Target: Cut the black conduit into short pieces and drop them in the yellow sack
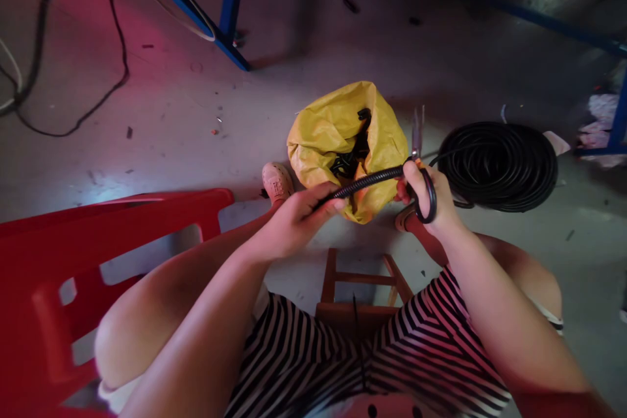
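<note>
Cannot read any lettering on the yellow bag (311, 127) or on the black corrugated tubing (369, 181) in this dim light. Grips the tubing with the left hand (301, 222), fingers curled narrowly around, thumb laid along the near side, left end hidden inside the grasp. Stretches slightly upward to the right, above the bag's near edge. Pinches farther along with the right hand (434, 199), also closed, holding the scissors (417, 137) at the same time: black handle loop against thumb and palm, metal blades pointing away from the body, slightly parted at the tips. Cannot tell about contact between blades and tubing. Stands with the bag on the floor between the shoes, mouth open, black tube pieces (343, 163) inside. Lies just beside the right hand, on the floor: a coil of black tubing (494, 166).
</note>
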{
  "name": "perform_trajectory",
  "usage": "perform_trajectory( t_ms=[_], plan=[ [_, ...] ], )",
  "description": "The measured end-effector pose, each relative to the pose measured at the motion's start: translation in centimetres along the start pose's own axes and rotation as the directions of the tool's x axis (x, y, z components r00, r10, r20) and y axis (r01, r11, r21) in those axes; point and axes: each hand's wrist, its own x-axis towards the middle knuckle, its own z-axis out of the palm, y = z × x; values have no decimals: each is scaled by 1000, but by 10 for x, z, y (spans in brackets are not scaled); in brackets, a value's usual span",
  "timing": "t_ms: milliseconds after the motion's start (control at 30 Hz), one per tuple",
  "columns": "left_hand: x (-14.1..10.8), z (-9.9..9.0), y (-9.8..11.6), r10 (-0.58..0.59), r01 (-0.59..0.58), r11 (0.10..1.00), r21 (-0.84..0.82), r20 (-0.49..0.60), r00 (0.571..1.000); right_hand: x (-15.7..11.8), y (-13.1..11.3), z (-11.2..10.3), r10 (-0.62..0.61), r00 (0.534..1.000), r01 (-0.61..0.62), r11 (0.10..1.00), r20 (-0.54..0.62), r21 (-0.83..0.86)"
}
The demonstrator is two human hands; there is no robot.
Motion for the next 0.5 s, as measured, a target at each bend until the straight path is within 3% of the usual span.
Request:
perform_trajectory(
  t_ms=[100, 200, 333, 500],
  plan=[
    [0, -4, -1, -21, 11, 997, -75, -141, 990, -5, 9, 0, -16, 993, 27, 995, 115, -93],
    [1, -4, -2, -42, 19, 993, -119, -195, 980, -14, 12, 5, -15, 952, 52, 992, 307, -115],
    [1, 1, 1, 5, -27, 993, -116, -185, 983, -22, 16, 15, 6, 893, 53, 991, 451, -119],
    [1, 3, 1, 33, -40, 998, -42, -140, 990, -24, 21, 19, 22, 880, 40, 992, 475, -120]
  ],
)
